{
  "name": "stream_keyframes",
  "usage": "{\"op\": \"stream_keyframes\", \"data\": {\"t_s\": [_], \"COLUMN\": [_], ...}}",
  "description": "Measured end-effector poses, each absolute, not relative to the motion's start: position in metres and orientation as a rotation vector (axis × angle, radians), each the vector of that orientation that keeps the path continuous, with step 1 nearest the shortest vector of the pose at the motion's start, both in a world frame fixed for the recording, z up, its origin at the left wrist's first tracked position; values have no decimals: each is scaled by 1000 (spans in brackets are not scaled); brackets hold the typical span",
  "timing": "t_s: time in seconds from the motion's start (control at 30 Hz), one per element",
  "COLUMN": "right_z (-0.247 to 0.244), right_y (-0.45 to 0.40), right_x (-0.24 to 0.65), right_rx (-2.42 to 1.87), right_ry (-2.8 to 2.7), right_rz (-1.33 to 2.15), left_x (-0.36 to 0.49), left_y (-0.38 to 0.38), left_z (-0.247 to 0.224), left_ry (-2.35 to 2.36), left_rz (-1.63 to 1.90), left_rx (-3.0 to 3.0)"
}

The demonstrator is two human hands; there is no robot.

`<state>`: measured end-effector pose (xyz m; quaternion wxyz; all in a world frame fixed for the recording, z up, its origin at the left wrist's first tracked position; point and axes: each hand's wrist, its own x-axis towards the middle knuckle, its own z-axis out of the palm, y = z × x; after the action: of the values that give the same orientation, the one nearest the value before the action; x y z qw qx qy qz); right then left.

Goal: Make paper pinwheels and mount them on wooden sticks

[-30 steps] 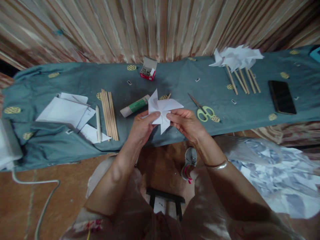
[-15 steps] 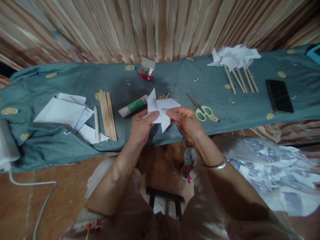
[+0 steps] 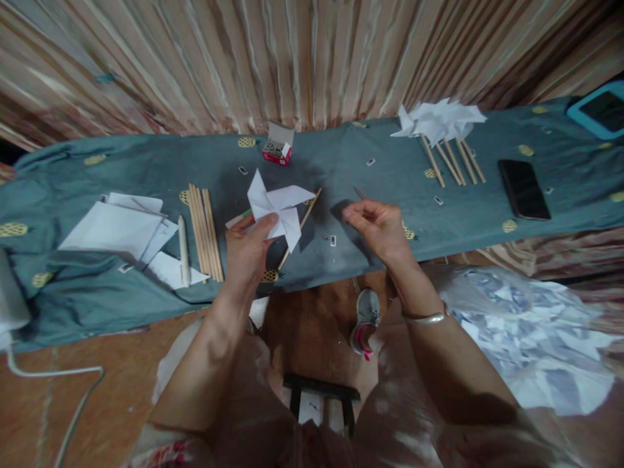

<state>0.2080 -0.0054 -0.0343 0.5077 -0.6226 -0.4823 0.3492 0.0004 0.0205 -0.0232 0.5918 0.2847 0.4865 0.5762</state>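
My left hand [image 3: 247, 246] is closed on a white paper pinwheel [image 3: 285, 195], thumb pressed near its centre, above the cloth-covered table. A loose wooden stick [image 3: 312, 207] lies partly under the pinwheel. Behind the left hand, a green and white tube [image 3: 236, 219] is mostly hidden. My right hand [image 3: 377, 227] is apart from the pinwheel, its thumb and fingertips pinched together; whatever they may hold is too small to make out. It covers most of the scissors, leaving a blade tip [image 3: 359, 193] in sight. An open red box [image 3: 277, 156] of small metal pins stands at the back.
At left lie white paper sheets [image 3: 110, 229], a white pen-shaped tool [image 3: 184, 250] and several wooden sticks [image 3: 205, 234]. Pinwheels on sticks [image 3: 441, 120], a black phone [image 3: 524, 190] and a blue-cased device [image 3: 600, 112] are at right. A bag of paper scraps [image 3: 531, 338] sits below.
The right hand has let go of the pinwheel and moved right over the scissors. The left hand has carried the pinwheel left, covering the tube and uncovering more of the loose stick.
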Motion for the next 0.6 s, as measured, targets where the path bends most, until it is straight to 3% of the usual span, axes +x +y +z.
{"op": "stream_keyframes", "data": {"t_s": [0.27, 0.6], "right_z": [-40, -44], "right_y": [-19, -19], "right_x": [192, 190], "right_rx": [-1566, -1570], "right_ry": [-1837, -2019], "right_rz": [526, 417], "left_x": [-6, -2], "left_y": [16, 16], "left_z": [-30, -38], "left_ry": [1173, 1147], "left_rz": [1321, 1315], "left_rx": [743, 718]}}
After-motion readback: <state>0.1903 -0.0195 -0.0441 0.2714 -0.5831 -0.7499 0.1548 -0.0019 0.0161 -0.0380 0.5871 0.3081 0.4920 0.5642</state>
